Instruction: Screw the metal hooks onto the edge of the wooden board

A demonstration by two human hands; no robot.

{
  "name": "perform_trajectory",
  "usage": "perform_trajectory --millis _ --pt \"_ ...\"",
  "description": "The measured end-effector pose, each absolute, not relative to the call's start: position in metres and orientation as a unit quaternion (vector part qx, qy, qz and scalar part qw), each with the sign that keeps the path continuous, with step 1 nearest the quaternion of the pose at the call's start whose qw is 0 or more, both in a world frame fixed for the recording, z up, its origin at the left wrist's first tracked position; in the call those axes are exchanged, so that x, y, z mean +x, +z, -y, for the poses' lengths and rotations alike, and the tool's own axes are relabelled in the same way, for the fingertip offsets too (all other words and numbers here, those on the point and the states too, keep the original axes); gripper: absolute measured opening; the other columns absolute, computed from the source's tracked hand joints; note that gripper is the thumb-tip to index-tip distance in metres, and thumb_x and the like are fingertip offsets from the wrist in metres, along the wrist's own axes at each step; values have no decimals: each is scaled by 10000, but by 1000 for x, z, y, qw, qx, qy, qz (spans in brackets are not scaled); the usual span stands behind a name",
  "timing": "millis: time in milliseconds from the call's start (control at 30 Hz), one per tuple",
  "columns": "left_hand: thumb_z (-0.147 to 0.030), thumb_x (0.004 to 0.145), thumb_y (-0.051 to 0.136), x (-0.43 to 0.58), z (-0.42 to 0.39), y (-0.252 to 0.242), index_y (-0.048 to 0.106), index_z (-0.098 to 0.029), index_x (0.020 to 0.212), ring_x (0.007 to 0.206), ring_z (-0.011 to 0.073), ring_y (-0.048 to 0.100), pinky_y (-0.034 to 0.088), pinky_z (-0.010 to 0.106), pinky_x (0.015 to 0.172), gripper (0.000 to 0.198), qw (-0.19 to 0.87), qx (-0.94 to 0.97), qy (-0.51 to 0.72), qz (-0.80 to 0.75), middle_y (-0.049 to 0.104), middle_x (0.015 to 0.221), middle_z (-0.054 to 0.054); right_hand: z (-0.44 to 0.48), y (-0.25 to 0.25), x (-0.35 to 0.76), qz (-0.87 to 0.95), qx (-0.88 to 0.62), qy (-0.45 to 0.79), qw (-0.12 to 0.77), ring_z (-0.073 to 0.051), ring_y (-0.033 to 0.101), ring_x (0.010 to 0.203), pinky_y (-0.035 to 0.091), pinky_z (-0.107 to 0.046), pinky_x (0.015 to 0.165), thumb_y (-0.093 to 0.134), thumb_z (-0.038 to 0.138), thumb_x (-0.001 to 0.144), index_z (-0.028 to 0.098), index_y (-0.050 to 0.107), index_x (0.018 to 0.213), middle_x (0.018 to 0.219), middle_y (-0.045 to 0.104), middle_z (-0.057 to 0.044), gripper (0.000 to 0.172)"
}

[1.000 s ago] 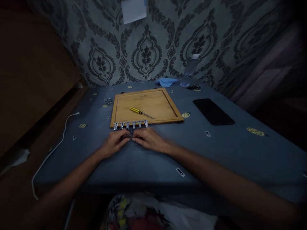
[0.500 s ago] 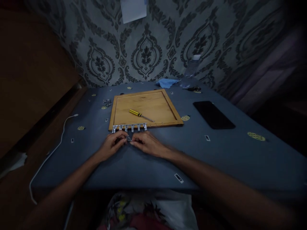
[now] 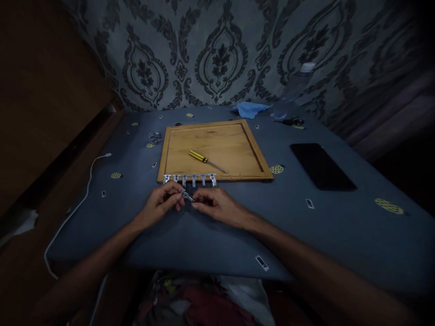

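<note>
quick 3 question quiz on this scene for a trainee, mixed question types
1. True or false: the yellow-handled screwdriver lies on the framed wooden board.
2. What do the left hand and right hand pinch between their fingertips?
A. a small silver metal part
B. a red pen
C. a paper cup
3. Fill in: the flat black phone lies on the table to the ____ of the board.

Key: 1 true; 2 A; 3 right.
</note>
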State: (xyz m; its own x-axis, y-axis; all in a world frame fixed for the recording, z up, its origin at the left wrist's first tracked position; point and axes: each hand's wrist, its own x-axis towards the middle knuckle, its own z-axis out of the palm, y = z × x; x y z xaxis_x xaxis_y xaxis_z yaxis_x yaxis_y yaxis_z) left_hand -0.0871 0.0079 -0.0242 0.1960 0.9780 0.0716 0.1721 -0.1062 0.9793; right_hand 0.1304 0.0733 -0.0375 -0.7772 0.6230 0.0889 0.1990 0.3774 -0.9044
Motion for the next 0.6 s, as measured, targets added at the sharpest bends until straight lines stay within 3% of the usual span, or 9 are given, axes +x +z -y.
perform_trajectory --millis 200,400,600 --pt "-573 930 716 -90 -8 -24 629 -164 1005 585 111 631 413 201 500 425 489 576 443 -483 712 751 18 -71 -37 130 750 -257 567 225 -94 524 571 394 -217 553 650 298 920 190 678 936 674 584 51 112" --pt "-513 946 720 -92 -4 -20 677 -159 1026 672 137 685 473 207 546 365 489 575 434 -492 740 820 48 -70 -28 132 692 -254 628 249 -92 547 566 392 -223 541 611 522 965 177 671 841 638 599 30 371" --pt "-468 952 725 -97 -1 -14 732 -164 986 710 138 678 491 203 558 306 480 600 423 -480 716 846 48 -63 -30 127 593 -270 706 279 -77 559 489 430 -225 496 756 527 845 229 520 895 715 636 62 384"
